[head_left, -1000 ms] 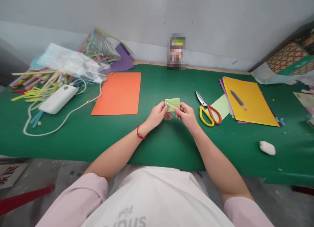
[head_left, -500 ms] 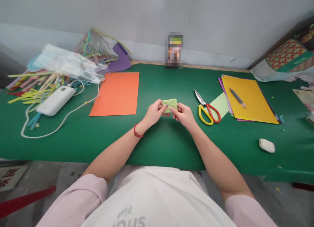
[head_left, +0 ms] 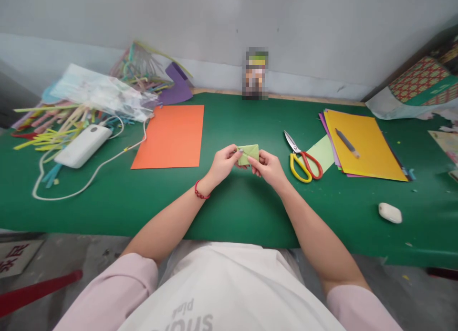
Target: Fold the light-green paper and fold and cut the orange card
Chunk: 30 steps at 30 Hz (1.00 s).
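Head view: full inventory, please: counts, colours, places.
Folded paper: one, light green, between hands
Scissors: one, yellow-red handles, right of hands
Pale sheet: one, light green, by scissors
Paper stack: one, yellow top, right
Pen-like tool: one, grey, on stack
Small case: one, white, front right
Large sheet: one, orange, centre left
Power bank: one, white, left
Cable: one, white, left
Craft strips: many, mixed, back left
Plastic bag: one, clear, on strips
Cutout: one, purple, back left
Pixelated item: one, multicoloured, back centre
Patterned item: one, red-green, back right
Table: one, green, beneath
Bar: one, red, lower left
Shirt: one, white, bottom centre
Bracelet: one, red, left wrist
Left hand: one, paper's left
Right hand: one, paper's right
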Each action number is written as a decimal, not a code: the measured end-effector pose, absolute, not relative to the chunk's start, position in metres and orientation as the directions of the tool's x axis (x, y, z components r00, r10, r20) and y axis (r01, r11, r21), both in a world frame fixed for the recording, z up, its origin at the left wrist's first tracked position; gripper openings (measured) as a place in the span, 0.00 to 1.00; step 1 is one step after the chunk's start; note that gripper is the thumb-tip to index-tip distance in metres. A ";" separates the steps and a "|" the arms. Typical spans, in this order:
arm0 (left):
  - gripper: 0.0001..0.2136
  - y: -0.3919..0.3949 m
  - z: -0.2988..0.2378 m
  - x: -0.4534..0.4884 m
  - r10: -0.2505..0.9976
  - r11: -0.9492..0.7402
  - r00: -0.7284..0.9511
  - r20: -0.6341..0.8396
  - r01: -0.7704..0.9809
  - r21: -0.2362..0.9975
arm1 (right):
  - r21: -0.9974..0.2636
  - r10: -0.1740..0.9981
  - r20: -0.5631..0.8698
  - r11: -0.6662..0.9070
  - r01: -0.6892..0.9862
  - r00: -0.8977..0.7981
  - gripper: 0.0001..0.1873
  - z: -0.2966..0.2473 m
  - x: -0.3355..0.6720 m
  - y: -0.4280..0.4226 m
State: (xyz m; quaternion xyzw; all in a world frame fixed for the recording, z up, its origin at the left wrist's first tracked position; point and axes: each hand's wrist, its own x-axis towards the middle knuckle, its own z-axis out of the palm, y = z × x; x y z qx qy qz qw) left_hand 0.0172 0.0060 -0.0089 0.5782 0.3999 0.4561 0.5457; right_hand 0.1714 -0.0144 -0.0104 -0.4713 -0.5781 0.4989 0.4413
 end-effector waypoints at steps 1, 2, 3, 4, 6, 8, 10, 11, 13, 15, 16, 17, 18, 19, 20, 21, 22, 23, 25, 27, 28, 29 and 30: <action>0.18 0.006 -0.008 0.017 0.962 -0.098 0.252 0.102 -0.028 0.995 | -0.989 0.991 0.070 0.084 0.123 -0.118 0.22 -0.010 0.172 -0.015; 0.17 0.005 -0.008 0.016 0.967 -0.109 0.231 0.110 -0.018 0.994 | -0.979 0.992 0.121 0.126 0.157 -0.044 0.20 -0.010 0.171 -0.016; 0.17 0.005 -0.007 0.017 0.973 -0.115 0.201 0.114 -0.007 0.993 | -0.962 0.981 0.191 0.177 0.209 0.048 0.19 -0.009 0.171 -0.017; 0.17 0.004 -0.008 0.017 0.979 -0.116 0.167 0.114 0.004 0.993 | -0.935 0.954 0.268 0.225 0.274 0.132 0.17 -0.008 0.170 -0.018; 0.16 0.001 -0.008 0.018 0.989 -0.105 0.104 0.103 0.013 0.994 | -0.870 0.896 0.394 0.290 0.398 0.206 0.13 -0.006 0.167 -0.021; 0.15 -0.001 -0.010 0.020 0.993 -0.095 0.074 0.095 -0.003 0.995 | -0.839 0.889 0.425 0.315 0.444 0.172 0.08 -0.006 0.162 -0.023; 0.15 -0.003 -0.012 0.022 0.992 -0.097 0.072 0.099 -0.037 0.995 | -0.850 0.909 0.398 0.313 0.424 0.126 0.07 -0.007 0.158 -0.023; 0.15 -0.003 -0.013 0.023 0.992 -0.093 0.080 0.098 -0.057 0.994 | -0.862 0.916 0.382 0.306 0.405 0.121 0.07 -0.009 0.157 -0.023; 0.15 -0.004 -0.014 0.025 0.991 -0.071 0.110 0.081 -0.095 0.993 | -0.883 0.922 0.362 0.291 0.368 0.139 0.08 -0.012 0.155 -0.021; 0.15 -0.005 -0.015 0.025 0.990 -0.042 0.132 0.058 -0.120 0.992 | -0.895 0.923 0.353 0.283 0.346 0.157 0.10 -0.014 0.155 -0.019; 0.15 -0.005 -0.015 0.026 0.990 -0.034 0.132 0.051 -0.124 0.992 | -0.897 0.923 0.349 0.280 0.341 0.161 0.10 -0.014 0.155 -0.019; 0.15 -0.006 -0.015 0.026 0.991 -0.034 0.125 0.049 -0.123 0.992 | -0.899 0.924 0.347 0.278 0.338 0.164 0.11 -0.015 0.155 -0.018; 0.15 -0.006 -0.015 0.026 0.992 -0.038 0.115 0.052 -0.120 0.992 | -0.901 0.924 0.344 0.275 0.336 0.167 0.12 -0.015 0.155 -0.017; 0.15 -0.006 -0.015 0.026 0.993 -0.046 0.105 0.058 -0.117 0.992 | -0.903 0.925 0.340 0.271 0.334 0.169 0.12 -0.015 0.156 -0.017; 0.15 -0.006 -0.014 0.026 0.993 -0.053 0.097 0.064 -0.117 0.992 | -0.906 0.927 0.333 0.263 0.331 0.174 0.13 -0.015 0.156 -0.017; 0.16 -0.006 -0.014 0.026 0.994 -0.055 0.088 0.066 -0.124 0.991 | -0.912 0.930 0.321 0.252 0.323 0.181 0.14 -0.015 0.157 -0.016; 0.16 -0.005 -0.014 0.026 0.995 -0.051 0.079 0.062 -0.138 0.989 | -0.921 0.934 0.304 0.239 0.308 0.187 0.15 -0.015 0.157 -0.016; 0.16 -0.005 -0.013 0.026 0.996 -0.041 0.071 0.052 -0.154 0.987 | -0.933 0.941 0.283 0.225 0.281 0.186 0.16 -0.014 0.158 -0.016; 0.17 -0.003 -0.013 0.026 0.998 -0.017 0.056 0.028 -0.186 0.982 | -0.961 0.959 0.232 0.200 0.190 0.166 0.17 -0.013 0.159 -0.015; 0.18 -0.002 -0.013 0.026 0.999 -0.006 0.043 0.015 -0.203 0.979 | -0.982 0.975 0.182 0.174 0.070 0.130 0.18 -0.012 0.159 -0.015; 0.18 -0.002 -0.013 0.027 0.999 -0.007 0.036 0.014 -0.206 0.979 | -0.987 0.980 0.162 0.161 0.016 0.116 0.19 -0.012 0.159 -0.015; 0.18 -0.002 -0.013 0.027 0.999 -0.008 0.029 0.014 -0.209 0.978 | -0.988 0.983 0.147 0.151 -0.025 0.108 0.19 -0.012 0.158 -0.015; 0.18 -0.002 -0.013 0.027 1.000 -0.008 0.023 0.014 -0.213 0.977 | -0.988 0.985 0.140 0.146 -0.052 0.105 0.19 -0.012 0.157 -0.015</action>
